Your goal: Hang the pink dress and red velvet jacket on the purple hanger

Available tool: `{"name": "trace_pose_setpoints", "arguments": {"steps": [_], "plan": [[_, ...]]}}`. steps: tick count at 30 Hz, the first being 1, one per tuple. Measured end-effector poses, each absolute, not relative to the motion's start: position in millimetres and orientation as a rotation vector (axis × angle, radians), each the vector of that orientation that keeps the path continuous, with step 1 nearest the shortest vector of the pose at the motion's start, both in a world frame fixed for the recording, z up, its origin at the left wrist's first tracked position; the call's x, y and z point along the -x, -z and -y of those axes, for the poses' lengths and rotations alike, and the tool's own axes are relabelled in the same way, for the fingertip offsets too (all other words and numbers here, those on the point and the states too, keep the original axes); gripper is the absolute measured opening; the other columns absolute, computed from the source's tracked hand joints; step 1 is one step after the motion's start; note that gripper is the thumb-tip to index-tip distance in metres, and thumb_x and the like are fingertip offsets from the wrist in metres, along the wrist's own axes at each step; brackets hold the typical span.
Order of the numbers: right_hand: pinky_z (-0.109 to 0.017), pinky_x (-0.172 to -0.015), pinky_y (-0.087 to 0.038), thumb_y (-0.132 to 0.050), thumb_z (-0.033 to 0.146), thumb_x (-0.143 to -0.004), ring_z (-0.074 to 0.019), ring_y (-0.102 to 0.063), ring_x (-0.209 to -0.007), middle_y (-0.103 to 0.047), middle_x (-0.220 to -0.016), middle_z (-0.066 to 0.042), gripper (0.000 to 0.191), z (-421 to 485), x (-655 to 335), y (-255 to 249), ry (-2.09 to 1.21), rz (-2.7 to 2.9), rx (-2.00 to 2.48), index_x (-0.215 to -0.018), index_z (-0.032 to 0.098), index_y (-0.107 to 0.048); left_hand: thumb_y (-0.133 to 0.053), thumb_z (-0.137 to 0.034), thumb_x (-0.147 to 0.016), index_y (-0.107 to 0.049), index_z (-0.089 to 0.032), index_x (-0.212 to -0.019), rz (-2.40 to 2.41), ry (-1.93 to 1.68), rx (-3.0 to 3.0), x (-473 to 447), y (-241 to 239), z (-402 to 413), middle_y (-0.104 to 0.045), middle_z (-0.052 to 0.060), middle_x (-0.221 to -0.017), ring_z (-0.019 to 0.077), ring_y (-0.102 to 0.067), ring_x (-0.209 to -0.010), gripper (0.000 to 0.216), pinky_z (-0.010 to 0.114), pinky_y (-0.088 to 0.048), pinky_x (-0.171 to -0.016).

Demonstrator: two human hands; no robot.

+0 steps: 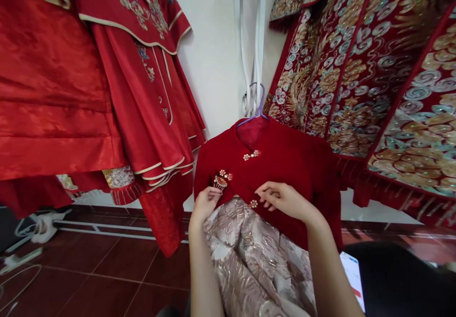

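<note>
A dark red velvet jacket (295, 165) hangs in front of me on a purple hanger (261, 108). Flower-shaped beaded fastenings run down its front; the top one (252, 155) lies across the neck opening, and below it the front edges part. My left hand (207, 203) is closed in a pinch on the jacket's front, just under a fan-shaped brooch (220, 182) with beaded tassels. My right hand (283, 198), fingers loosely bent and apart, rests against the other front panel beside the lower flower fastening (252, 204). Below hangs a champagne-coloured brocade skirt (249, 255).
Red garments with cream piping (149, 113) hang at left, and a heavily embroidered red garment (356, 84) at right. A white rack post (251, 37) rises behind the jacket. At lower right, a lit phone (352, 279) lies by a black surface (399, 284). Pale shoes (44, 227) are at left.
</note>
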State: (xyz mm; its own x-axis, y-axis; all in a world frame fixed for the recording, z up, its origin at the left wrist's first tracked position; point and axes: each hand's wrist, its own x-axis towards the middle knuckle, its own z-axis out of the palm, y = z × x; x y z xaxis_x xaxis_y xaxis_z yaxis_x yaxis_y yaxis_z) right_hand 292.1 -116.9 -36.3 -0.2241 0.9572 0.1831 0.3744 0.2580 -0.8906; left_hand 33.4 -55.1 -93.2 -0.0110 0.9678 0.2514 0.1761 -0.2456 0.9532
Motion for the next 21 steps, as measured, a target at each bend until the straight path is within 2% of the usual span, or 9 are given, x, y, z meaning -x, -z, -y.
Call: {"name": "trace_pose_setpoints", "arguments": {"steps": [4,8,13,18,21], "plan": [[-0.028,-0.065,-0.054,-0.063,0.027,-0.077,-0.0145,-0.065,-0.069,-0.069,-0.078,-0.004,0.016,118.9,-289.9,41.0,-0.888,1.904,1.219,-0.090,0.018,-0.067,-0.074,-0.010,-0.053,-0.064,-0.015,-0.079,-1.466,-1.289,-1.618,-32.8,102.9,54.2,-0.064,0.003,-0.076,0.0120,-0.058,-0.066,0.028,0.025,-0.048,-0.067],[-0.029,-0.071,-0.052,-0.067,0.016,-0.069,-0.0151,-0.064,-0.074,-0.068,-0.079,-0.002,0.020,111.0,-277.6,49.1,-0.802,1.966,1.208,-0.089,0.019,-0.067,-0.075,-0.014,-0.054,-0.061,-0.015,-0.077,-1.418,-1.224,-1.636,-35.3,98.5,57.4,-0.062,0.000,-0.071,0.0108,-0.055,-0.061,0.027,0.024,-0.046,-0.063],[-0.025,-0.062,-0.049,-0.068,0.011,-0.065,-0.0136,-0.062,-0.065,-0.067,-0.071,-0.001,0.017,99.8,-267.6,62.5,-0.758,1.895,1.307,-0.081,0.017,-0.065,-0.078,-0.022,-0.054,-0.063,-0.014,-0.076,-1.282,-1.160,-1.654,-40.8,93.9,57.9,-0.062,0.002,-0.072,0.0122,-0.057,-0.066,0.028,0.026,-0.047,-0.068],[-0.023,-0.058,-0.048,-0.070,0.011,-0.061,-0.0140,-0.063,-0.062,-0.068,-0.065,-0.001,0.014,92.6,-264.7,72.0,-0.876,1.943,1.327,-0.073,0.017,-0.067,-0.079,-0.036,-0.054,-0.058,-0.015,-0.080,-1.386,-1.015,-1.731,-51.0,91.3,61.8,-0.056,-0.001,-0.068,0.0124,-0.053,-0.064,0.039,0.025,-0.043,-0.063],[-0.022,-0.056,-0.047,-0.073,0.013,-0.058,-0.0138,-0.062,-0.060,-0.067,-0.062,0.001,0.014,94.0,-266.8,69.5,-0.856,1.946,1.273,-0.068,0.018,-0.066,-0.083,-0.040,-0.046,-0.055,-0.017,-0.087,-1.390,-0.934,-1.778,-53.4,89.5,66.5,-0.056,-0.001,-0.075,0.0136,-0.053,-0.069,0.054,0.024,-0.041,-0.063]]}}
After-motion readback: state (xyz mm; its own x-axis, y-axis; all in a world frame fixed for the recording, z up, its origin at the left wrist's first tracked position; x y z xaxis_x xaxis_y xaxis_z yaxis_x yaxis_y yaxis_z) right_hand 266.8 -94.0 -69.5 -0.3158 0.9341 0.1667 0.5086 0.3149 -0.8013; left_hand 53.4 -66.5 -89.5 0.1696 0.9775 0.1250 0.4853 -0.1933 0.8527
